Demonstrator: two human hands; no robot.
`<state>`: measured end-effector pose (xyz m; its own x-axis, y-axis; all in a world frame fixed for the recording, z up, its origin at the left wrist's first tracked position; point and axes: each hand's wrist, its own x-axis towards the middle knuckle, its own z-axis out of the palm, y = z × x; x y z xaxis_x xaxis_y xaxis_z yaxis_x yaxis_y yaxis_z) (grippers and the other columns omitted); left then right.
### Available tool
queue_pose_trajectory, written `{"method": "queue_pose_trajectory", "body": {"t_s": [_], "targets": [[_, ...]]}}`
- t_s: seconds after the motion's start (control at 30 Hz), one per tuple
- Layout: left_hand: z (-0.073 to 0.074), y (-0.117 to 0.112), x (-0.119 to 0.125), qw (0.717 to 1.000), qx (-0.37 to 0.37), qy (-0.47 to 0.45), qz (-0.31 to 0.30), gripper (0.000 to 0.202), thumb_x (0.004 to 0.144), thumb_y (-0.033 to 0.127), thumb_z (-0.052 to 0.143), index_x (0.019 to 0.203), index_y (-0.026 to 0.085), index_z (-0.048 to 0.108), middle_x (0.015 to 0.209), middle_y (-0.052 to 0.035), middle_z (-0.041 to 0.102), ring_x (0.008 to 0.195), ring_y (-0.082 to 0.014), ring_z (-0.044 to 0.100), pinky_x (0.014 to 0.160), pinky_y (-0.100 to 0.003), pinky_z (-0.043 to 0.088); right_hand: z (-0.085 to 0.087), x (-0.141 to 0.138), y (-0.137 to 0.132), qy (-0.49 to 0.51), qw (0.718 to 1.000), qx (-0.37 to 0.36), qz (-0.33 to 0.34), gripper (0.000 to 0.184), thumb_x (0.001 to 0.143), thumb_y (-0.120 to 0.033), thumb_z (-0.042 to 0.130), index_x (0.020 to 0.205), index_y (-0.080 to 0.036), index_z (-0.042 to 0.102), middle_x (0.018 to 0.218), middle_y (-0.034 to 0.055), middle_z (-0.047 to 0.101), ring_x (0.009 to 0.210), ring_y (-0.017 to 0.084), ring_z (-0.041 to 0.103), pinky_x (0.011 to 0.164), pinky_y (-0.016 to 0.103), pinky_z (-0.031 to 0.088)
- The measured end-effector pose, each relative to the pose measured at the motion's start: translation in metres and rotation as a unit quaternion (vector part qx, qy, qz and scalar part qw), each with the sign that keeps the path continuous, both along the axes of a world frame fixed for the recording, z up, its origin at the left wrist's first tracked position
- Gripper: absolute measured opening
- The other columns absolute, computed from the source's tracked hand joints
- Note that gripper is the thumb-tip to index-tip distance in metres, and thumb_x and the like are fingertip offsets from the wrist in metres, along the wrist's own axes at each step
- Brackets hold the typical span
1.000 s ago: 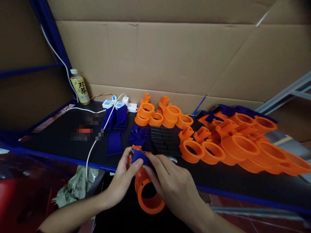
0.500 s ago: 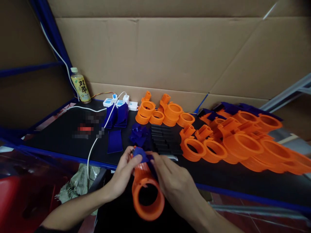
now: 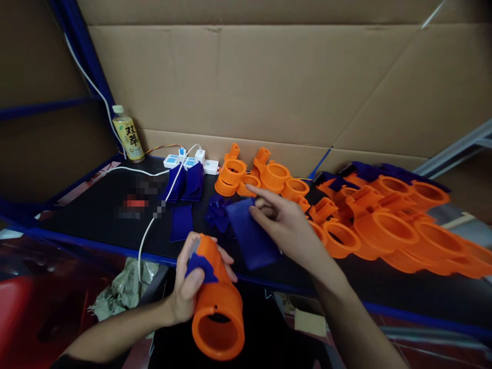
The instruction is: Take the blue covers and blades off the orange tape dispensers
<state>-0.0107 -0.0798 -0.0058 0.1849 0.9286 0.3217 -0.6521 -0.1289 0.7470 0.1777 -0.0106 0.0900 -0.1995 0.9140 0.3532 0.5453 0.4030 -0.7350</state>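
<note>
Head view: an orange ring-ended part [image 3: 225, 296] is gripped in the left hand [image 3: 182, 293] at seven o'clock of the frame, with a blue piece [image 3: 203, 268] being pressed against it under the thumb. At four o'clock, a blue sheet [image 3: 250, 243] is pinched by the right hand [image 3: 287, 225], held up clear of that part. On the black tabletop [image 3: 86, 212], more orange parts [image 3: 384, 238] are massed towards three o'clock, blue stacks [image 3: 193, 183] at nine, and a bottle [image 3: 128, 137] between nine and ten.

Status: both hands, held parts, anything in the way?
Left hand grips orange ring part, small blue piece against it. Right hand pinches blue sheet. White cable to the left, touching neither hand.
</note>
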Motion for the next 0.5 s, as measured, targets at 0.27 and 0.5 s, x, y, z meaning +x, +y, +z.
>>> {"method": "queue_pose_trajectory", "body": {"t_s": [0.27,0.5], "targets": [[-0.002,-0.015,0.008,0.993,0.088,0.0,-0.082,0.054,0.081,0.058,0.065,0.117,0.022,0.046,0.096,-0.011,0.069,0.067,-0.0237,0.07,0.059,-0.036,0.054,-0.025,-0.092,0.066,-0.087,0.993,-0.021,0.077,0.037,0.083,-0.013,0.065,0.119,-0.018,0.059,0.096,0.0046,0.07,0.081,0.014,0.066,0.079,0.027,0.05],[0.0,-0.01,0.006,0.996,0.076,-0.015,-0.052,0.054,0.082,0.058,0.064,0.117,0.022,0.047,0.098,-0.011,0.068,0.072,-0.0244,0.069,0.062,-0.037,0.053,-0.044,-0.122,0.078,-0.114,0.991,-0.022,0.061,0.041,0.082,-0.011,0.065,0.121,-0.019,0.058,0.103,0.0082,0.067,0.095,0.02,0.066,0.088,0.035,0.051]]}}
